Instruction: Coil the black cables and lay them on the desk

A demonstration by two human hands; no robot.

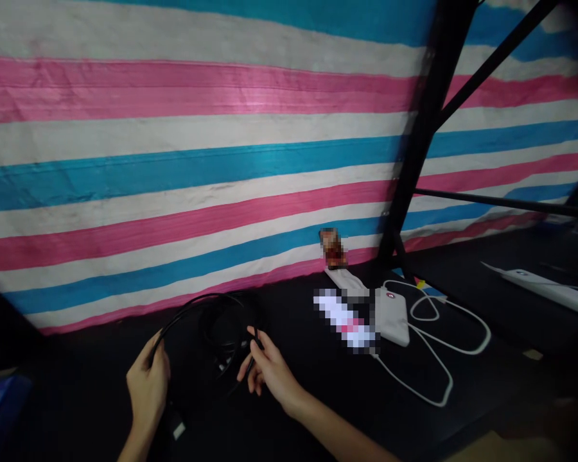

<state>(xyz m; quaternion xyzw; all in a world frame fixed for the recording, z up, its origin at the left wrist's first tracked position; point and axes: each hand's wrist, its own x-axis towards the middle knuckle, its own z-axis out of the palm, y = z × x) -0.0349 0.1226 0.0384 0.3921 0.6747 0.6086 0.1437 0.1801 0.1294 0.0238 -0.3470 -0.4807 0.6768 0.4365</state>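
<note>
A coiled black cable (183,309) lies on the dark surface and arches up into my left hand (148,378), whose fingers are closed around it. Below that hand, a plug (178,428) with a pale metal end hangs or rests; I cannot tell which. My right hand (270,366) pinches a black strand of the cable between thumb and forefinger, its other fingers loosely curled. Between the two hands, the loops sit in shadow, with several small light connector parts (221,364) showing among them.
Right of my hands lie a blurred-out lit phone (344,321), a white power bank (392,317) and a looping white cord (438,404). A black metal frame post (411,154) rises behind them. Striped sheeting (197,160) closes the back. A blue box (2,407) is at lower left.
</note>
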